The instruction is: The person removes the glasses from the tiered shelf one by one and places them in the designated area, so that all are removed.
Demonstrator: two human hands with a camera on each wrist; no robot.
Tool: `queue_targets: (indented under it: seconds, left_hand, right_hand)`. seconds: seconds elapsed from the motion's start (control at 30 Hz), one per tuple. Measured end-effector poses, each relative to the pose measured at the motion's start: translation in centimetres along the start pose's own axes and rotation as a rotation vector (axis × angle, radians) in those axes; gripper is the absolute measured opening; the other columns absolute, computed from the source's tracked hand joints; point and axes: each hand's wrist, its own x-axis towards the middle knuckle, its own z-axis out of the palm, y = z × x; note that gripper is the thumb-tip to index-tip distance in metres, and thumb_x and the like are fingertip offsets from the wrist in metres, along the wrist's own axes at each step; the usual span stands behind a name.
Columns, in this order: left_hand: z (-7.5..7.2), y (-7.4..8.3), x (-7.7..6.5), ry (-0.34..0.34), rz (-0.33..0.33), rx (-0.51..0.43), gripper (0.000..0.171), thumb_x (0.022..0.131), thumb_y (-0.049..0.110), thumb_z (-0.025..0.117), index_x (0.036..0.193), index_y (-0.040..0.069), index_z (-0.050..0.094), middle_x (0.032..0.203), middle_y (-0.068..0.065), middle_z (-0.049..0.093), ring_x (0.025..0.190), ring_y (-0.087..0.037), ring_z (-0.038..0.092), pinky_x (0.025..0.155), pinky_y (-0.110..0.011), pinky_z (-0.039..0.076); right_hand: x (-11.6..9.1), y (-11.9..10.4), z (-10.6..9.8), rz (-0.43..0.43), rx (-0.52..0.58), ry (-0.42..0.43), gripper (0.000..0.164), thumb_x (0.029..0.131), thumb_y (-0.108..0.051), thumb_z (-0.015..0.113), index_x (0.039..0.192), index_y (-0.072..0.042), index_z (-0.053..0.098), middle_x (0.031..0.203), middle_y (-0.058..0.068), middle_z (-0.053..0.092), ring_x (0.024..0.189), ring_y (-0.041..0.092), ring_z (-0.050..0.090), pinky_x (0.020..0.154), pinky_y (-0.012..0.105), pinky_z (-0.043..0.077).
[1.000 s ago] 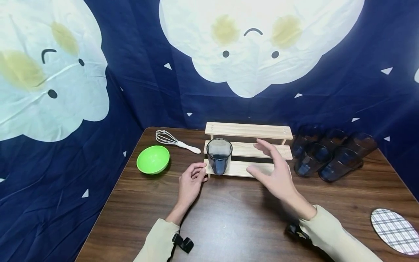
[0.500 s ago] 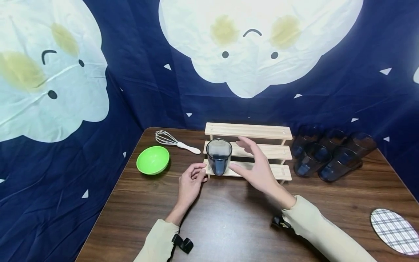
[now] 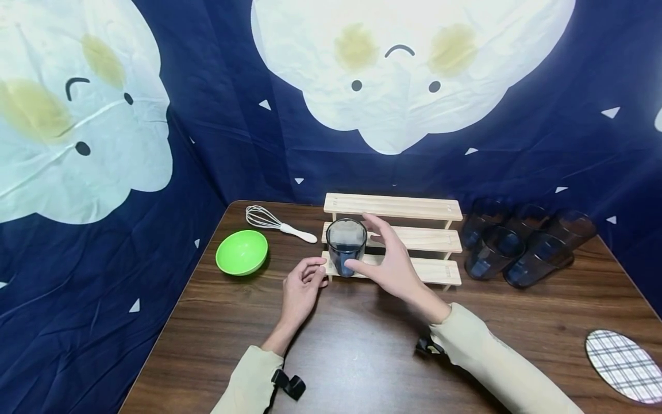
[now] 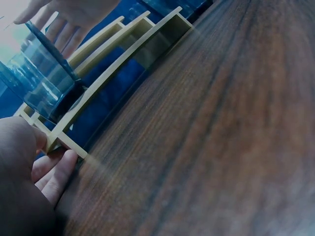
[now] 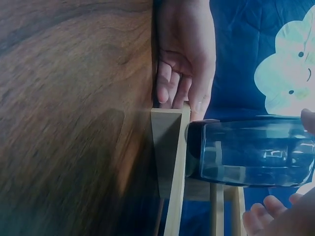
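Observation:
A dark tinted drinking glass (image 3: 345, 244) stands upright on the left end of the lowest step of a three-tier wooden rack (image 3: 414, 268). My left hand (image 3: 302, 287) pinches that end of the rack, thumb above and fingers below the board, as the left wrist view shows. Around the right side of the glass spreads my right hand (image 3: 395, 264), its thumb overlapping the glass front in the head view. In the right wrist view, the fingers (image 5: 261, 216) of this hand lie apart from the glass, with the thumb close to its upper part.
Several more dark glasses (image 3: 493, 251) stand right of the rack. A white whisk (image 3: 289, 229) and a green bowl (image 3: 242, 253) lie to the left. Near the table's right edge is a checked oval mat (image 3: 623, 365). A blue cloth backdrop (image 3: 233, 144) hangs behind the table.
My right hand has moved left along the rack to the glass, its thumb now in front of it. The left hand and the glass have stayed in place.

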Motion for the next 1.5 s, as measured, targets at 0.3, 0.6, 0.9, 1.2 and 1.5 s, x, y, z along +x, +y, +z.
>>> queue_targets:
  seconds: [0.3, 0.6, 0.9, 1.2, 1.5]
  left_hand:
    - [0.0, 0.0, 0.0, -0.004, 0.007, -0.002, 0.016, 0.106, -0.002, 0.070, 0.121, -0.005, 0.076, 0.107, -0.025, 0.080, 0.093, -0.021, 0.080, 0.080, -0.029, 0.073]
    - [-0.1, 0.1, 0.1, -0.002, 0.009, -0.016, 0.016, 0.106, -0.002, 0.070, 0.121, -0.007, 0.075, 0.107, -0.026, 0.080, 0.091, -0.013, 0.079, 0.079, -0.028, 0.072]
    - [0.0, 0.1, 0.1, 0.000, 0.009, -0.012, 0.016, 0.106, -0.002, 0.071, 0.121, -0.006, 0.076, 0.106, -0.026, 0.080, 0.090, -0.013, 0.078, 0.080, -0.028, 0.073]
    - [0.1, 0.1, 0.1, -0.001, 0.000, -0.012, 0.016, 0.106, -0.002, 0.071, 0.121, -0.006, 0.076, 0.106, -0.026, 0.080, 0.090, -0.012, 0.078, 0.079, -0.028, 0.072]
    - [0.0, -0.1, 0.0, 0.002, 0.005, -0.011, 0.016, 0.106, -0.004, 0.071, 0.121, -0.006, 0.076, 0.106, -0.025, 0.080, 0.089, -0.010, 0.078, 0.080, -0.028, 0.072]
  right_hand:
    - [0.4, 0.1, 0.9, 0.026, -0.009, -0.013, 0.102, 0.081, -0.023, 0.101, 0.168, -0.019, 0.046, 0.162, 0.005, 0.056, 0.146, 0.026, 0.055, 0.121, 0.051, 0.054]
    - [0.6, 0.3, 1.4, 0.013, -0.030, -0.010, 0.099, 0.082, -0.024, 0.101, 0.166, -0.023, 0.049, 0.162, 0.002, 0.058, 0.145, 0.026, 0.056, 0.120, 0.053, 0.053]
    - [0.8, 0.2, 1.6, -0.006, -0.019, 0.038, 0.096, 0.078, -0.018, 0.104, 0.161, -0.017, 0.056, 0.156, 0.002, 0.064, 0.141, 0.025, 0.060, 0.120, 0.051, 0.053]
    - [0.2, 0.3, 1.6, -0.028, 0.028, 0.086, 0.093, 0.073, -0.012, 0.106, 0.155, -0.013, 0.062, 0.134, 0.009, 0.075, 0.119, 0.027, 0.073, 0.098, 0.041, 0.069]
    - [-1.0, -0.1, 1.4, -0.027, 0.099, 0.114, 0.092, 0.072, -0.010, 0.106, 0.154, -0.016, 0.065, 0.130, 0.009, 0.076, 0.104, 0.030, 0.077, 0.090, 0.038, 0.071]
